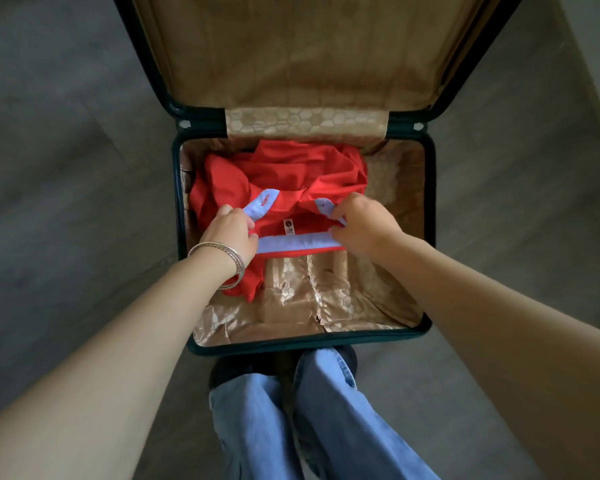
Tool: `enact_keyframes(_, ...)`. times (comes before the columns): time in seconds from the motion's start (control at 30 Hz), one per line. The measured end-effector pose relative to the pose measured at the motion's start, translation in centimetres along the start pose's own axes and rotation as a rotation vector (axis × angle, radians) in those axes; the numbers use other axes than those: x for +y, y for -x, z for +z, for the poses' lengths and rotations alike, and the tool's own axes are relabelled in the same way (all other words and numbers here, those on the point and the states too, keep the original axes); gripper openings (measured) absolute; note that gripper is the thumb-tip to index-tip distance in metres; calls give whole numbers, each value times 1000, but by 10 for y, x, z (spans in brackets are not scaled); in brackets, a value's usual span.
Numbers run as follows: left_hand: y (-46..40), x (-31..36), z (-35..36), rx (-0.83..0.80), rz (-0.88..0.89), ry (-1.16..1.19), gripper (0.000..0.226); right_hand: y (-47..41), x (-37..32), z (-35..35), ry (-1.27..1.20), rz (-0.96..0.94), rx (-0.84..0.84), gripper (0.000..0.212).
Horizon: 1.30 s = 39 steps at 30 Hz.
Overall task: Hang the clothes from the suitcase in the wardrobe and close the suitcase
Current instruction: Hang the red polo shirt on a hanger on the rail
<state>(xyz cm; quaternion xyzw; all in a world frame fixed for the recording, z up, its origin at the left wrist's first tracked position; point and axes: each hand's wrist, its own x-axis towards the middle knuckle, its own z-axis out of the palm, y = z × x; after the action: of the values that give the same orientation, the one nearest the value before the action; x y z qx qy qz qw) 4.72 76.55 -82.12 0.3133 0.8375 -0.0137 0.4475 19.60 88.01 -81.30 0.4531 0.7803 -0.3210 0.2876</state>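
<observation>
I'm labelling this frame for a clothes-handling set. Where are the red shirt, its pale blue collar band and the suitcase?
red shirt point(291, 174): head view, on the crumpled red body.
pale blue collar band point(297, 244): head view, on the middle of the strip between the hands.
suitcase point(429, 237): head view, on the right rim.

1. A dark green suitcase point(426, 233) is seen lying open on a grey floor point(66, 168), its lid point(291, 53) raised at the far side.
2. A red shirt point(278, 178) with a pale blue collar band point(297, 244) is bunched in the far half of the suitcase's gold lining point(361, 299).
3. The collar's left end is gripped by the left hand point(231, 233), on whose wrist silver bangles point(222, 254) are worn.
4. The right end is pinched by the right hand point(364, 226).
5. Blue jeans point(326, 410) are visible just beside the suitcase's near edge.
</observation>
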Motion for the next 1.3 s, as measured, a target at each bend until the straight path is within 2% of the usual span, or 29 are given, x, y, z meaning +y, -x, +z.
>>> enact_keyframes(0.17, 52, 23, -59, 57, 30, 21, 28, 55, -28, -57, -116, 34, 144, 18)
enact_keyframes(0.33, 129, 49, -147, 72, 80, 66, 36, 128, -65, -136, -187, -24, 80, 23)
enact_keyframes(0.5, 218, 80, -244, 105, 157, 138, 48, 210, -116, -220, -267, -88, 49, 40)
enact_keyframes(0.63, 289, 107, -307, 133, 255, 181, 53, 271, -162, -272, -308, -191, 9, 78)
enact_keyframes(0.7, 327, 122, -340, 142, 334, 208, 49, 303, -188, -300, -275, -259, 6, 86)
enact_keyframes(0.83, 394, 142, -403, 209, 470, 249, 39, 361, -236, -353, -201, -283, 123, 43)
enact_keyframes(0.97, 441, 143, -457, 432, 513, 336, 32, 414, -275, -396, -270, -341, 296, 21)
enact_keyframes(1.07, 476, 130, -494, 611, 401, 383, 22, 465, -311, -436, -348, -376, 420, 22)
enact_keyframes(1.1, 488, 125, -503, 630, 343, 408, 27, 478, -323, -447, -368, -392, 441, 24)
enact_keyframes(1.2, 525, 104, -524, 569, 181, 411, 48, 512, -356, -479, -465, -428, 522, 34)
enact_keyframes(1.3, 569, 93, -536, 443, 136, 466, 42, 545, -386, -501, -536, -467, 604, 28)
